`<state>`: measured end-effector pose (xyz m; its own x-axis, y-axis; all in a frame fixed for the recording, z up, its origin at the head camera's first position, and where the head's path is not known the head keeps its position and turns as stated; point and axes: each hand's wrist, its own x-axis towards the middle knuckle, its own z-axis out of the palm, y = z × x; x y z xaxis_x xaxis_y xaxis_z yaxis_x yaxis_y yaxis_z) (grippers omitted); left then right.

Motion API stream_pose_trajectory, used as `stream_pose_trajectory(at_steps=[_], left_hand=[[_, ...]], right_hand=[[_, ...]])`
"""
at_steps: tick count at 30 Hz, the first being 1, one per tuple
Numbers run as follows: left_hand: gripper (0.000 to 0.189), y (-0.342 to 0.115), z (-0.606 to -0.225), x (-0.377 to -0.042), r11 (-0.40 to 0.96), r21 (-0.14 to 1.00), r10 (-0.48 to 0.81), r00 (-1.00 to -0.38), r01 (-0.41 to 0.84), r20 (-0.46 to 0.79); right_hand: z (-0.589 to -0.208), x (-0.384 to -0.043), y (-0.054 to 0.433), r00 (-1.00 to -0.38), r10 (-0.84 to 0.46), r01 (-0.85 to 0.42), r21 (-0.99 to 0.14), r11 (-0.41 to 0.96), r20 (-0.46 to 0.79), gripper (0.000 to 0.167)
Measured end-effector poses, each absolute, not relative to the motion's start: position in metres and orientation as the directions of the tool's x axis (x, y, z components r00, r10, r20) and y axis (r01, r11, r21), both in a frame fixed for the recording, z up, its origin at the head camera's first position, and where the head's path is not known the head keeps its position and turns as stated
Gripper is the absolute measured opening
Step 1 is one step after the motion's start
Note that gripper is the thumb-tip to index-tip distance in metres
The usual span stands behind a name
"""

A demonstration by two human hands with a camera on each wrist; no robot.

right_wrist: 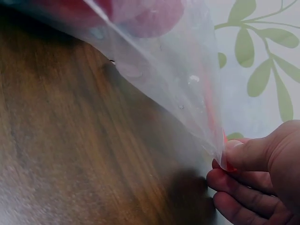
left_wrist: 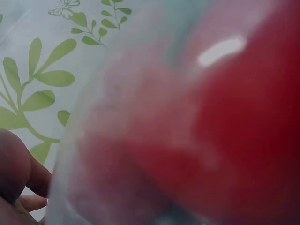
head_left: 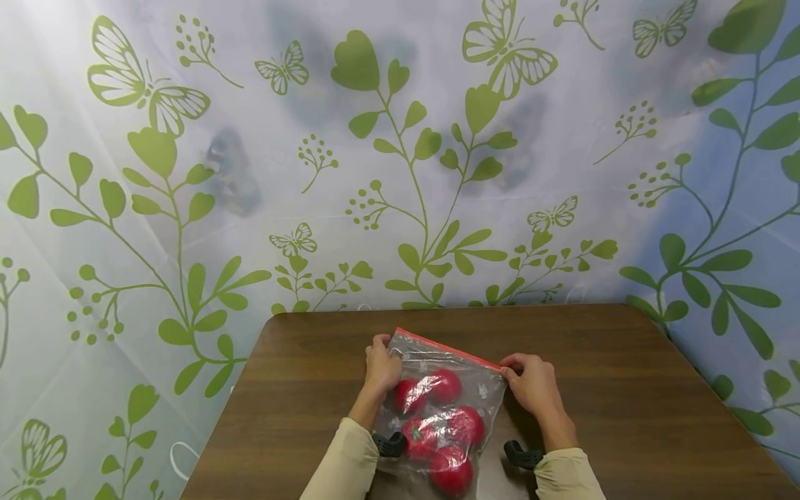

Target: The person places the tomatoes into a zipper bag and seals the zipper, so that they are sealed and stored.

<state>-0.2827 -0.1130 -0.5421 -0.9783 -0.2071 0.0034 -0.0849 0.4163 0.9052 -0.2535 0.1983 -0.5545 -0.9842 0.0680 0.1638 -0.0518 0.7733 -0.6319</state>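
Observation:
A clear zip bag point(head_left: 431, 353) with a red strip along its top hangs slantwise above the table, between my two hands. Several red tomatoes point(head_left: 451, 470) are inside it, and one shows a green stem end. My left hand point(head_left: 382, 368) holds the bag's upper left edge; its fingertips are partly hidden. My right hand point(head_left: 534, 382) pinches the upper right corner, where the red strip ends. The right wrist view shows that thumb and forefinger point(right_wrist: 248, 152) on the corner. Blurred tomatoes point(left_wrist: 248, 122) behind the plastic fill most of the left wrist view.
The brown wooden table point(head_left: 625, 403) reaches back to a hanging cloth point(head_left: 250, 229) printed with green leaves and butterflies. A black wrist mount point(head_left: 390, 444) sits at the left cuff, and another black mount point(head_left: 521, 455) at the right cuff.

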Motion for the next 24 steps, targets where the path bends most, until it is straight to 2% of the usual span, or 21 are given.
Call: stream_pose_trajectory(at_steps=[11, 12, 24], left_hand=[[0.049, -0.117, -0.530, -0.273, 0.477, 0.873, -0.255, -0.967, -0.104, 0.025], [0.050, -0.119, -0.522, -0.270, 0.481, 0.868, -0.240, -0.971, -0.121, -0.002], [0.048, -0.178, -0.467, -0.238, 0.648, 0.762, -0.064, -0.996, 0.007, 0.063]], right_hand=[[-0.546, -0.251, 0.206, -0.986, 0.050, -0.061, -0.632, 0.773, 0.156, 0.018], [-0.544, -0.250, 0.207, -0.985, 0.047, -0.069, -0.628, 0.775, 0.167, 0.020], [-0.506, -0.235, 0.228, -0.945, -0.039, -0.219, -0.539, 0.813, 0.325, 0.028]])
